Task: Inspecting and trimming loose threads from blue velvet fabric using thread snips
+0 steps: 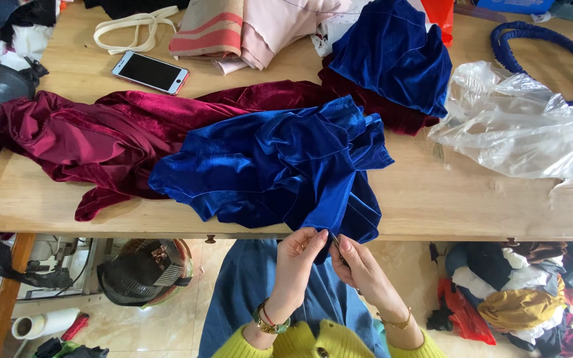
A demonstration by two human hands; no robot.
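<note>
A crumpled blue velvet cloth [280, 166] lies on the wooden table [432, 199] and hangs over its front edge. My left hand [296, 255] pinches the hanging corner of that cloth just below the table edge. My right hand [359, 265] meets it there, fingers closed on the same corner with a thin dark tool between them; what the tool is I cannot tell. Both wrists wear bracelets, and my sleeves are yellow.
Dark red velvet [94, 132] spreads to the left of the blue cloth. More blue velvet [392, 53], a phone [150, 71], folded pink fabric [233, 30], a clear plastic bag [525, 126] and a blue loop handle [545, 46] lie on the table. Fabric scraps [518, 298] lie on the floor.
</note>
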